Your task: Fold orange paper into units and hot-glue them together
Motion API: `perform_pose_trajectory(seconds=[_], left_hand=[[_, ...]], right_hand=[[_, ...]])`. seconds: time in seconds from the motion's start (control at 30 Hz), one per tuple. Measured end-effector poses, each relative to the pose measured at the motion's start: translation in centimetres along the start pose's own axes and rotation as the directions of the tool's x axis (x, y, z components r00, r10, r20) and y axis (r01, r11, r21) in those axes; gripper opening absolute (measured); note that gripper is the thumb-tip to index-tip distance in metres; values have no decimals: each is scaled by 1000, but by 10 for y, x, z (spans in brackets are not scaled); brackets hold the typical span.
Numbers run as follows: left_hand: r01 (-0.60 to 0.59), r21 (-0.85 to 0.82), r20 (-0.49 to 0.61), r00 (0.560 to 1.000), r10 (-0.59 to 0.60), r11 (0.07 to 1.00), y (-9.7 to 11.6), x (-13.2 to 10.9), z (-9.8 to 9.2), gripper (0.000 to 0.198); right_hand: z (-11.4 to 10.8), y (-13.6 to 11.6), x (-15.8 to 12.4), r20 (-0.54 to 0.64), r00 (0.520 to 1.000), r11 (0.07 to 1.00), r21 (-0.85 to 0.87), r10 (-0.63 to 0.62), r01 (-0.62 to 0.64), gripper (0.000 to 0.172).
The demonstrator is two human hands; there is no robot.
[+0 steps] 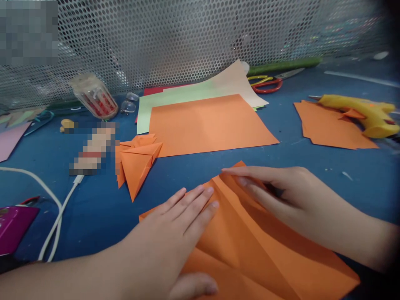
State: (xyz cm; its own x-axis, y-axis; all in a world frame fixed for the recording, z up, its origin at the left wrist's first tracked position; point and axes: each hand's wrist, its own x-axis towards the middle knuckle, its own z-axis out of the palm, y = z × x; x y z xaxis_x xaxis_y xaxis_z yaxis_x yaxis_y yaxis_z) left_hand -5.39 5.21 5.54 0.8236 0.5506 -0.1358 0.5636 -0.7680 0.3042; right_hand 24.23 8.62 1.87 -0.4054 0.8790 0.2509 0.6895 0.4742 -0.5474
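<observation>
A creased orange paper sheet lies on the blue table right in front of me. My left hand rests flat on its left part, fingers stretched out and together. My right hand lies on the sheet's far corner with fingers extended, pressing a raised fold there. Neither hand grips anything. To the left of the sheet sit folded orange paper pieces.
A stack of orange, green and cream sheets lies behind. Orange scraps and a yellow glue gun are at the right. Scissors lie by the mesh wall. A white cable, a magenta object and a clear jar are at the left.
</observation>
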Motion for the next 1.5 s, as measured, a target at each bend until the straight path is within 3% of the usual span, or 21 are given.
perform_pose_trajectory(seconds=[0.07, 0.2, 0.37, 0.5, 0.63, 0.87, 1.1, 1.5], left_hand=[[-3, 29, -3, 1000, 3, 1000, 1, -3, -6, 73], [16, 47, -31, 999, -14, 999, 3, -6, -8, 62], [122, -28, -152, 980, -125, 992, 1, 5, 7, 58], [141, 40, -210, 969, -130, 989, 1, 10, 17, 56], [139, 125, -277, 956, -100, 982, 3, 7, 20, 58], [176, 36, -188, 968, -166, 984, 2, 11, 13, 61], [152, -6, -228, 962, -149, 988, -3, 14, 17, 61], [134, 6, -252, 959, -128, 991, -5, 17, 20, 67]], right_hand=[[0, 1, -1, 6, 1000, 997, -71, -9, 10, 47], [-1, -2, -5, 19, 999, 981, -189, -30, 33, 43], [0, -11, -4, -21, 995, 993, -54, -102, 101, 39], [8, -9, 1, -41, 994, 987, 121, -99, 103, 40], [14, -5, 1, -38, 997, 989, 131, -71, 75, 38], [9, -10, -4, -47, 990, 988, -80, -135, 131, 43], [5, -13, -9, 8, 979, 967, -157, -203, 202, 45], [5, -28, -7, -43, 950, 925, -246, -310, 291, 52]])
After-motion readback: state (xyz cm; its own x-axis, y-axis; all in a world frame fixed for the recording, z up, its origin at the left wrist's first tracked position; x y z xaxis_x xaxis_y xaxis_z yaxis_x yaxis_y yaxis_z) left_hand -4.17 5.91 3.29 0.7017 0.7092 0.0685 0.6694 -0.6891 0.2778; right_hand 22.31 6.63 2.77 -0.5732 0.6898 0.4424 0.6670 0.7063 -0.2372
